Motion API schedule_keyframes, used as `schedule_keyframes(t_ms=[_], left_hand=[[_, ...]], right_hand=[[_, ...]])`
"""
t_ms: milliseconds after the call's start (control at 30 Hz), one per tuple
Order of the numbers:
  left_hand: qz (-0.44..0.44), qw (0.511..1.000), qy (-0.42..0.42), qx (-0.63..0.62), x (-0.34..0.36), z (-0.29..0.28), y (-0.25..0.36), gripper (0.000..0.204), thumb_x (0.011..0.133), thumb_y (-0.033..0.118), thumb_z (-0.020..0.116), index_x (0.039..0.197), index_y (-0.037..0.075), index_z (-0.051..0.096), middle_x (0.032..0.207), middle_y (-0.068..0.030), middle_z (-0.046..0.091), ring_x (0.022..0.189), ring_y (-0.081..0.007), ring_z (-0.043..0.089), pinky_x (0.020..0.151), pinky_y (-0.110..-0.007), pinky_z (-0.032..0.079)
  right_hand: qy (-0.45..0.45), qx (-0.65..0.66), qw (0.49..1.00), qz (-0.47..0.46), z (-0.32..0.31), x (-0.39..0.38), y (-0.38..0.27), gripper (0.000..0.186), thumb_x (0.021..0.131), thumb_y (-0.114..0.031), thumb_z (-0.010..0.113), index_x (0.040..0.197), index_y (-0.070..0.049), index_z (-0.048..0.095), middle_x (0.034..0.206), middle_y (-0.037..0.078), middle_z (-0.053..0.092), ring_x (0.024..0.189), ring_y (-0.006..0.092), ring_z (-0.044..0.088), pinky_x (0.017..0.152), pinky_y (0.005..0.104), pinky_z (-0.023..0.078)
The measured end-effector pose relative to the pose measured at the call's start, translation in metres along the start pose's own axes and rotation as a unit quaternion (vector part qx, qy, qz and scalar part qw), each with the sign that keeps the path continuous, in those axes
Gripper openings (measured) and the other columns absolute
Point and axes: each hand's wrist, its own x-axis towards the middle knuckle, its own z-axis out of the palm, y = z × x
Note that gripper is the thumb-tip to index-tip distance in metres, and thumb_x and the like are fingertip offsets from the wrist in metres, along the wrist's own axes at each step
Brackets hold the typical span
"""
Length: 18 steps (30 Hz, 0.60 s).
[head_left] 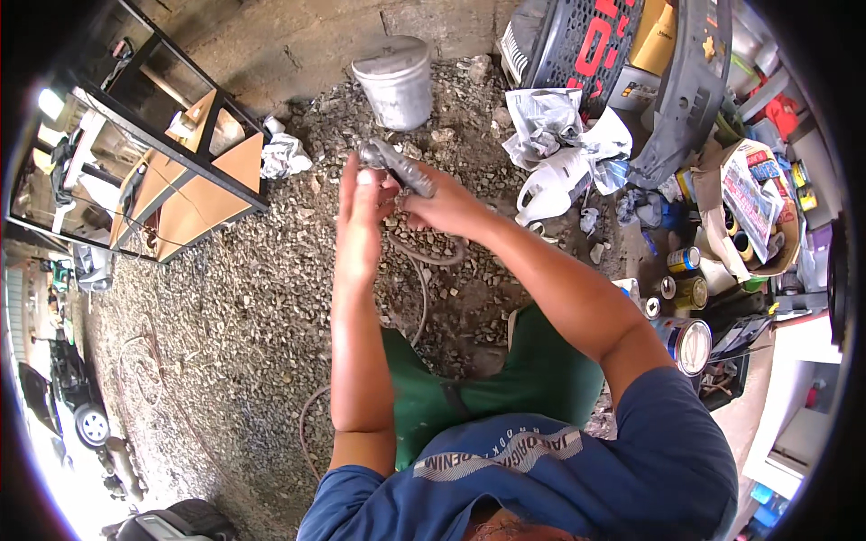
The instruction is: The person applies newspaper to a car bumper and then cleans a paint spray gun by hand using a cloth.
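Observation:
My right hand (444, 200) is wrapped round a grey metal hand tool (402, 168) with a rounded head, tilted up to the left. It resembles a spray gun, but its exact kind is unclear. My left hand (363, 203) is upright beside the tool's head, its visible fingers stretched out; whether they touch the tool is hard to see. Below my hands a thin brownish hose (424, 290) loops over the gravel and passes my legs. Its joint with the tool is hidden by my right hand.
Ahead on the gravel (262, 307) stands a grey-white bucket (394, 87) against the wall. A metal-framed table (212, 185) stands left. Crumpled paper (544, 117), a white jug (557, 185), car grille (591, 54), cans (690, 293) and a cardboard box (722, 194) crowd the right.

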Motion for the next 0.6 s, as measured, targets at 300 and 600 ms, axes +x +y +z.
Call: schedule_keyframes(t_ms=[300, 600], left_hand=[[-0.163, 0.967, 0.196, 0.002, -0.023, -0.086, -0.273, 0.049, 0.101, 0.037, 0.048, 0.132, -0.002, 0.051, 0.111, -0.0126, 0.062, 0.093, -0.0199, 0.062, 0.08, -0.032, 0.05], [-0.094, 0.956, 0.277, 0.028, -0.006, -0.103, -0.298, 0.036, 0.101, 0.032, 0.052, 0.12, 0.002, 0.058, 0.081, 0.0007, 0.051, 0.07, -0.0072, 0.047, 0.058, -0.027, 0.041]], right_hand=[[0.026, -0.076, 0.98, 0.182, -0.068, 0.001, 0.018, 0.041, 0.09, -0.013, 0.06, 0.128, -0.001, 0.05, 0.123, 0.011, 0.062, 0.065, 0.0133, 0.067, 0.051, 0.0245, 0.053], [-0.046, -0.084, 0.973, 0.208, -0.071, 0.004, 0.02, 0.036, 0.091, -0.014, 0.062, 0.126, -0.005, 0.06, 0.116, 0.007, 0.069, 0.064, 0.0137, 0.065, 0.053, 0.0262, 0.051]])
